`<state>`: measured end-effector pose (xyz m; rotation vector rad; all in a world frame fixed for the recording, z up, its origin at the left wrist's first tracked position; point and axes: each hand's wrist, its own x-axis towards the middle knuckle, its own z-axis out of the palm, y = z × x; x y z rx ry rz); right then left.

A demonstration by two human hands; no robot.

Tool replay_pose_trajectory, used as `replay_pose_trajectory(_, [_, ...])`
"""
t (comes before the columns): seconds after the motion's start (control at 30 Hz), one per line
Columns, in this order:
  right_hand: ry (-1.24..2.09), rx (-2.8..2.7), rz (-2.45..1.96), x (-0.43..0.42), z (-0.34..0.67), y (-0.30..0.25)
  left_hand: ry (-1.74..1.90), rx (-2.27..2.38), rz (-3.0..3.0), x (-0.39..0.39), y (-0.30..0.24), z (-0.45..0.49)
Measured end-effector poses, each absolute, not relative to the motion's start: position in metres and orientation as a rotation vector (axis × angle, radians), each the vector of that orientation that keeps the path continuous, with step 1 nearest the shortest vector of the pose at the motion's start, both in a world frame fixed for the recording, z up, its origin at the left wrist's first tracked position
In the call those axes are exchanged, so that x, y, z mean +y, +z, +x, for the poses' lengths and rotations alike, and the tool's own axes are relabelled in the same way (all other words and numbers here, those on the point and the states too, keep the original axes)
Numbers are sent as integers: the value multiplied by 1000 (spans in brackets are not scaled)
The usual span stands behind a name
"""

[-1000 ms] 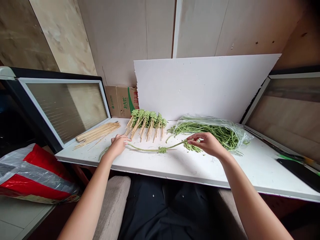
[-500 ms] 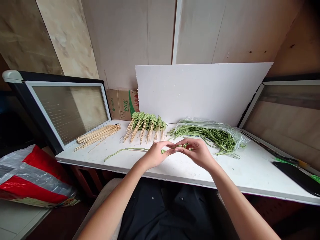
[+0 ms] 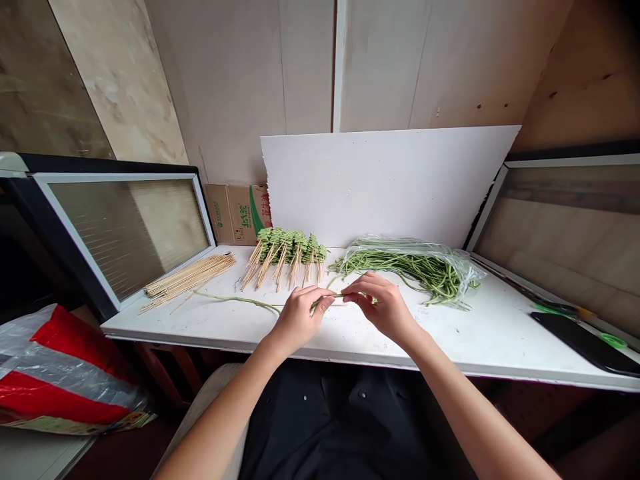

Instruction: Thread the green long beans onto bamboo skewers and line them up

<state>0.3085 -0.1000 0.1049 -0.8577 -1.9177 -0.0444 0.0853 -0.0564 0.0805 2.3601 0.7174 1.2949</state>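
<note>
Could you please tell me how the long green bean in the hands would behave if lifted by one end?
The long green bean would probably sag rather than stay straight, since its free length trails in a curve beyond the left hand. It is likely light, being so slender.

Bare forearms point(image 3: 227, 403), dark clothing point(image 3: 333, 433) with small pale studs point(image 3: 363, 395)

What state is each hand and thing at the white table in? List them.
Long thin green bean: held in both hands, left part trailing
Left hand: closed on it
Right hand: pinching it
Bare pale wooden sticks: piled flat
Wooden skewers threaded with green pieces: stacked together
Clear plastic bag: partly covering long green beans
Black rounded slab: lying flat
</note>
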Motion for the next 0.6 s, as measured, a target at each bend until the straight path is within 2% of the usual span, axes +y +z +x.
replay_pose_trajectory(0.23, [252,-1707,-1008,-92,292,85,1264,740,2167,-60,79,91])
replay_pose_trajectory(0.6, [810,-1536,-1053,-83,291,77,1386,691,2315,-54,63,92])
